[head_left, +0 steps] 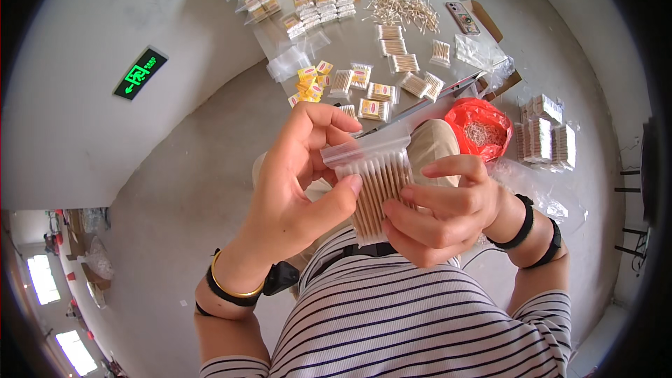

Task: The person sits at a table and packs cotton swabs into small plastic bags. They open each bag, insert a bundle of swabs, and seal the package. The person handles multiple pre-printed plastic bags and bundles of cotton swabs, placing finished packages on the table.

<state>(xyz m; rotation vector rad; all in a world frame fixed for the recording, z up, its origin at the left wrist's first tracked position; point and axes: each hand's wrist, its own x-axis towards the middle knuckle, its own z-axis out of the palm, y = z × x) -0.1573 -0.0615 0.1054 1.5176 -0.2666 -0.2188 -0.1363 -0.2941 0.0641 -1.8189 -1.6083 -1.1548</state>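
Closest to the camera, a striped shirt [392, 322] fills the lower edge, and both forearms rise from it toward a small clear bag [374, 168] held in front of the chest. The bag is packed with cotton swabs [378, 192] standing side by side, their long axis running nearly upright with a slight lean, tips toward the bag's open mouth at the top.

The left hand [297, 182] pinches the bag's left side, thumb pressed across the front of the swabs and fingers curled over the top strip. The right hand [441, 213] grips the lower right part, fingers closed around the bundle from the side and below. Both hands touch the bag, so neither is nearer; the mouth sits above the fingers, under the left fingertips. Whether the seal strip is closed is hard to tell.

Beyond the hands lies a grey table [364, 35] holding rows of filled packs [374, 101], small yellow labels [309, 84], loose swab bundles [402, 63], a scattered pile of swabs [402, 8] and a phone [463, 17]. To the right, a red bag [479, 129] sits on the floor beside stacked packs [546, 136].
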